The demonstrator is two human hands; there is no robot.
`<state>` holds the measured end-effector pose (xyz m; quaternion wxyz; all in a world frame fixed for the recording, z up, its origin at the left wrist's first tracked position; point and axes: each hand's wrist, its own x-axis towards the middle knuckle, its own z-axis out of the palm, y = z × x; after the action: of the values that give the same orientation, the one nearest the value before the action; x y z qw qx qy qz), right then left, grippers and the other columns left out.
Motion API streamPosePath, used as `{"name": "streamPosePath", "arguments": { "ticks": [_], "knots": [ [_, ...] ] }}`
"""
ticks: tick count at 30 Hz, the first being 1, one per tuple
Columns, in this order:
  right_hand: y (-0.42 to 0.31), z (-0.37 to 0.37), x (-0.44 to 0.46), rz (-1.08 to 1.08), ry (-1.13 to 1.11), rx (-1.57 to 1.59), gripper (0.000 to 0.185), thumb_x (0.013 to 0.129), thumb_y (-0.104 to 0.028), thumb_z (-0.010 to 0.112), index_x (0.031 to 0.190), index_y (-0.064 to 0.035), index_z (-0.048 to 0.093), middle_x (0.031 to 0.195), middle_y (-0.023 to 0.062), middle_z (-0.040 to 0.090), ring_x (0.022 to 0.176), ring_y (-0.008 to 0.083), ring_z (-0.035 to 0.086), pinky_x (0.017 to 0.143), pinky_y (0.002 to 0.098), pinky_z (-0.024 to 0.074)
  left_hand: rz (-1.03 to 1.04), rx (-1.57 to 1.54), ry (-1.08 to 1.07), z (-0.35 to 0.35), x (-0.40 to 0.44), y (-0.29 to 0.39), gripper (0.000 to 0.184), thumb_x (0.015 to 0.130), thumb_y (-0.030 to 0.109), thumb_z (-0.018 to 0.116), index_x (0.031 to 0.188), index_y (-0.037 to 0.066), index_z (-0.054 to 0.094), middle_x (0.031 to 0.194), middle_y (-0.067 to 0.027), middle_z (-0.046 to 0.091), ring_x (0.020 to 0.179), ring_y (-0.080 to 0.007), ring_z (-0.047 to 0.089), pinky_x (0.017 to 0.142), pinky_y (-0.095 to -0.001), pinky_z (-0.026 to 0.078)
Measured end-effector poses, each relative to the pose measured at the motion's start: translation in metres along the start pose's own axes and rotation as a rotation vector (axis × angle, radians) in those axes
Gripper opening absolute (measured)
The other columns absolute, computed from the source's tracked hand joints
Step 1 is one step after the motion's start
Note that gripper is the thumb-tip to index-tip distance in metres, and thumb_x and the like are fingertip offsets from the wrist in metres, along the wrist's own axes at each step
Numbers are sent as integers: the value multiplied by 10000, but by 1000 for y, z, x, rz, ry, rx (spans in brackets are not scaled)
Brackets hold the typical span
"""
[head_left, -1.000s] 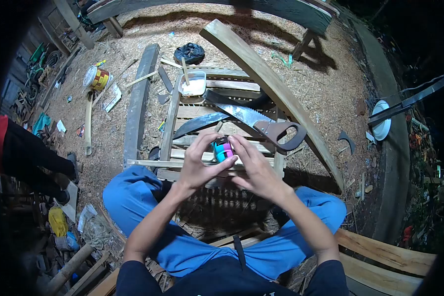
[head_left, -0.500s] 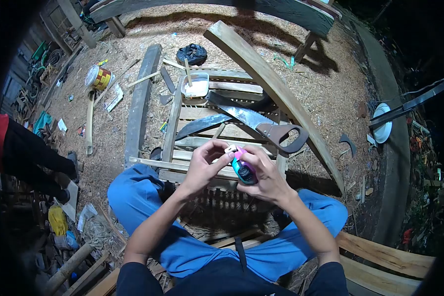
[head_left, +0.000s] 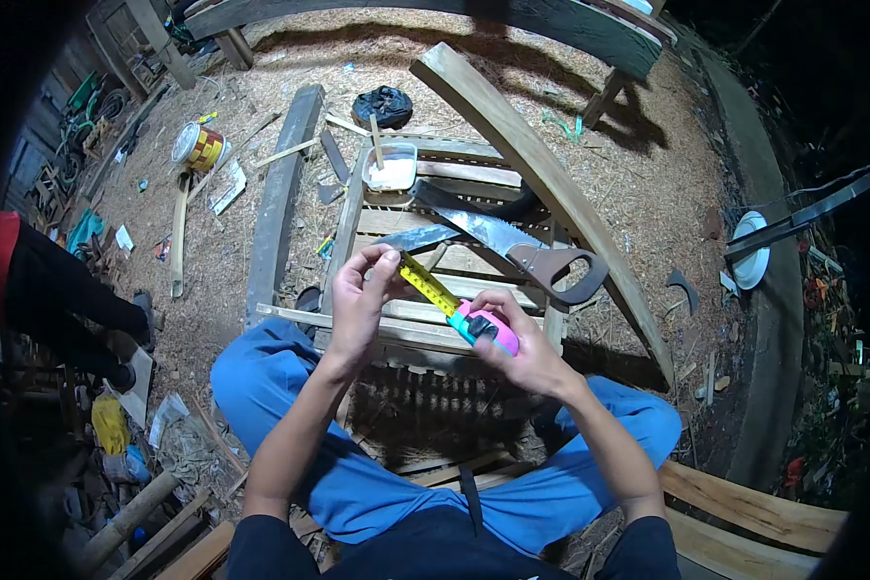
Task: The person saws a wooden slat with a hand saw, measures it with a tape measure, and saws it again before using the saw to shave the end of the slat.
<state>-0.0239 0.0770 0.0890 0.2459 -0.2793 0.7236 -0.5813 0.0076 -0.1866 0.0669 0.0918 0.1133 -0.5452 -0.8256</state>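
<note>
A pink and teal tape measure [head_left: 498, 333] rests in my right hand [head_left: 532, 356], whose fingers wrap its case. From it a short length of yellow blade [head_left: 427, 284] runs up and left. My left hand [head_left: 360, 300] pinches the blade's free end between thumb and fingertips; the very tip is hidden. Beyond my hands, a handsaw [head_left: 498, 237] with a brown handle lies across a slatted wooden stand [head_left: 382, 220]. Under the saw is a dark blade [head_left: 411, 238], partly covered by it and by the blade of the tape.
A clear plastic tub [head_left: 391, 169] with a stick in it stands on the slats. A long curved timber [head_left: 541, 174] leans along the right side. A grey beam [head_left: 285, 203] lies to the left. A person's dark-trousered leg [head_left: 68, 290] shows at far left.
My hands have moved apart. The left has gone left and up with the blade's end, and yellow tape now shows between it and the case in my right hand.
</note>
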Motion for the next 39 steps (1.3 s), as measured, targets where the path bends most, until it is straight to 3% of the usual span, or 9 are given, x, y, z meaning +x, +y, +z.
{"name": "streamPosePath", "arguments": {
  "ticks": [4,11,16,21,29,32,39],
  "knots": [
    [9,-2,1,15,22,28,537,1065,-510,594,1404,-103,508,1338,148,635,1295,283,620,1137,456,463,-7,3,31,12,-3,5,227,1088,228,681,1193,28,657,1069,-63,721,893,-123,735,761,-305,671],
    [7,-4,-2,-3,-26,-6,507,1034,-392,652,1420,-107,489,1338,168,628,1314,288,599,1146,451,453,8,55,27,16,-3,5,235,1087,235,682,1186,23,661,1058,-67,710,899,-126,725,716,-321,676],
    [11,-2,0,-12,71,99,652,963,-352,744,1466,-39,471,1362,150,603,1306,265,585,1164,422,436,-24,146,-75,22,-12,0,214,1060,188,723,1173,11,679,1053,-72,704,914,-132,718,703,-325,672],
    [4,-8,0,22,64,106,729,959,-411,736,1499,24,508,1415,174,608,1351,273,577,1188,409,419,4,160,-137,30,-14,-2,207,1066,187,714,1165,8,681,1047,-73,702,906,-134,715,703,-325,671],
    [13,-12,-2,72,13,43,779,966,-468,721,1523,38,520,1450,209,614,1389,283,568,1199,407,411,50,108,-7,19,-5,6,240,1093,219,672,1195,2,672,1066,-59,701,901,-117,701,701,-316,653],
    [13,-11,-3,88,50,12,717,966,-406,728,1498,34,535,1409,205,631,1350,272,588,1175,401,431,103,84,104,13,-1,9,258,1103,254,659,1216,22,666,1082,-53,701,925,-111,697,705,-309,644],
    [20,-6,-3,55,153,-48,585,907,-320,786,1336,31,596,1177,139,683,1106,210,644,1021,370,509,43,96,48,13,0,8,272,1100,266,663,1218,20,661,1078,-47,703,921,-111,696,723,-310,637]
  ]
}}
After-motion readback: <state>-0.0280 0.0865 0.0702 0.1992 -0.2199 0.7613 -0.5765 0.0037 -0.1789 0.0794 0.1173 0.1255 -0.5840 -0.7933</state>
